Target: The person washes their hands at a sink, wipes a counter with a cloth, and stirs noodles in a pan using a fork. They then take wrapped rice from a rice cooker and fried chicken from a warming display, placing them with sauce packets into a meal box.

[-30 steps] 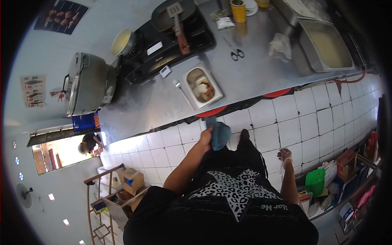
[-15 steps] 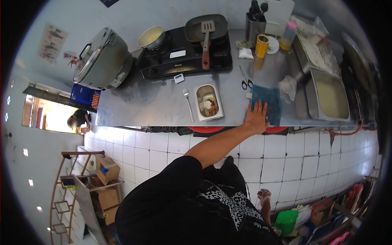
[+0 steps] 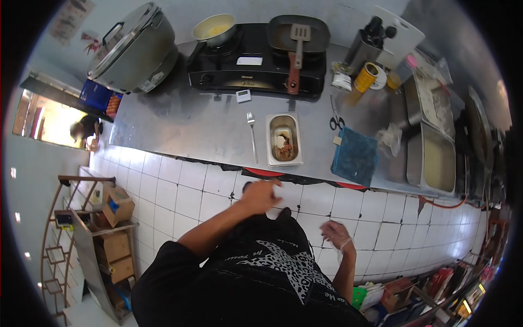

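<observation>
Bare, with curled fingers and nothing visible in it, my left hand hangs just off the counter's front edge, below the metal container of white and reddish-brown food. My right hand, in a clear glove, is lower and further right over the floor, fingers loosely bent and apart, holding nothing. A fork lies left of the container. The folded blue cloth lies flat at the counter's front edge, below the scissors and beside a crumpled clear plastic bag.
Behind the container are a white timer and a black stove bearing a bowl and a pan with a spatula. A large cooker stands left, deep metal trays right. Another person is near the far-left doorway.
The blue cloth went from my left hand to the counter. My left hand has since let go of it and moved back and left, off the counter. The view has shifted.
</observation>
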`<act>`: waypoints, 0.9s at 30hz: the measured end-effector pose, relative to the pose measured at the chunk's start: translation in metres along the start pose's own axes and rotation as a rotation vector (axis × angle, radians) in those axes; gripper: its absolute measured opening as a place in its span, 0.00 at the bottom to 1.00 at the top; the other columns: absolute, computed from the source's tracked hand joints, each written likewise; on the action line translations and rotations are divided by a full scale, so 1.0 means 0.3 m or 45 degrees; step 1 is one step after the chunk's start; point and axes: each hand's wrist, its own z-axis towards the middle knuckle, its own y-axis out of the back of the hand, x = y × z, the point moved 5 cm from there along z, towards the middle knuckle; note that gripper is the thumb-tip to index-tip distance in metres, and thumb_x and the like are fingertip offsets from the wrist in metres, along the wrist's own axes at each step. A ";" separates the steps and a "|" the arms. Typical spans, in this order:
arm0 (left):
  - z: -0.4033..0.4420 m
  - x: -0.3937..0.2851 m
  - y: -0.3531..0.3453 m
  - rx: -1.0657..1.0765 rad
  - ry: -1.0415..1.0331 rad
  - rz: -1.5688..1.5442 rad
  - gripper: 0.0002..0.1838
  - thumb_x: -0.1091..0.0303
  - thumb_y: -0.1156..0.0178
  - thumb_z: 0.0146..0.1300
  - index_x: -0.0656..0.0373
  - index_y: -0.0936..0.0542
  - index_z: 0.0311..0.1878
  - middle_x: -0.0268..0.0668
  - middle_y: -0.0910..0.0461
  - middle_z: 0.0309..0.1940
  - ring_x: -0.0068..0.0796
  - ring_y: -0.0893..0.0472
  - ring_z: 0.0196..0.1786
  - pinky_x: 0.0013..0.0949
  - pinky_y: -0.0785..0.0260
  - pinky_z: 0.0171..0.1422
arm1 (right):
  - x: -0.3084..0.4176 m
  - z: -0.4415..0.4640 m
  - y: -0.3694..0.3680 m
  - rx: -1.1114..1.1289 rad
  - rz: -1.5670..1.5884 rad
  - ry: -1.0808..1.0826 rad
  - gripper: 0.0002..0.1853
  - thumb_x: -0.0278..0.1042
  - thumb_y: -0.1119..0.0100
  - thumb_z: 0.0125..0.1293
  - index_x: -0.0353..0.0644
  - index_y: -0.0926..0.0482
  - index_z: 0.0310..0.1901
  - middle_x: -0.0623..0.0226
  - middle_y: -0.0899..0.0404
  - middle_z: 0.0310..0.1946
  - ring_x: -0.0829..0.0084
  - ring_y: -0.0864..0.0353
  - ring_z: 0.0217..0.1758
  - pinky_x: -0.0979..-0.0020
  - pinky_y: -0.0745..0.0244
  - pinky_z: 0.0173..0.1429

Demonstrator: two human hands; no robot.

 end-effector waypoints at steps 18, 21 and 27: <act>0.167 0.882 1.095 -0.812 0.061 -0.580 0.11 0.72 0.37 0.63 0.58 0.17 0.49 0.38 0.17 0.27 0.29 0.19 0.29 0.32 0.31 0.34 | 0.928 0.990 -0.690 -0.767 -1.408 -0.055 0.14 0.33 0.44 0.63 0.40 0.20 0.48 0.56 0.17 0.41 0.55 0.16 0.48 0.58 0.21 0.54; 0.264 0.896 1.226 -0.760 -0.086 -0.757 0.11 0.71 0.38 0.65 0.60 0.18 0.49 0.35 0.17 0.29 0.23 0.20 0.32 0.27 0.32 0.35 | 1.060 0.933 -0.709 -0.758 -1.256 -0.267 0.13 0.32 0.43 0.62 0.41 0.19 0.48 0.54 0.16 0.40 0.54 0.15 0.48 0.59 0.21 0.53; 0.443 0.848 1.433 -0.539 -0.236 -1.313 0.12 0.65 0.40 0.71 0.59 0.21 0.54 0.33 0.17 0.35 0.21 0.20 0.34 0.26 0.32 0.37 | 1.423 0.796 -0.674 -0.536 -0.766 0.174 0.07 0.32 0.40 0.62 0.43 0.18 0.41 0.56 0.16 0.36 0.58 0.16 0.40 0.60 0.24 0.47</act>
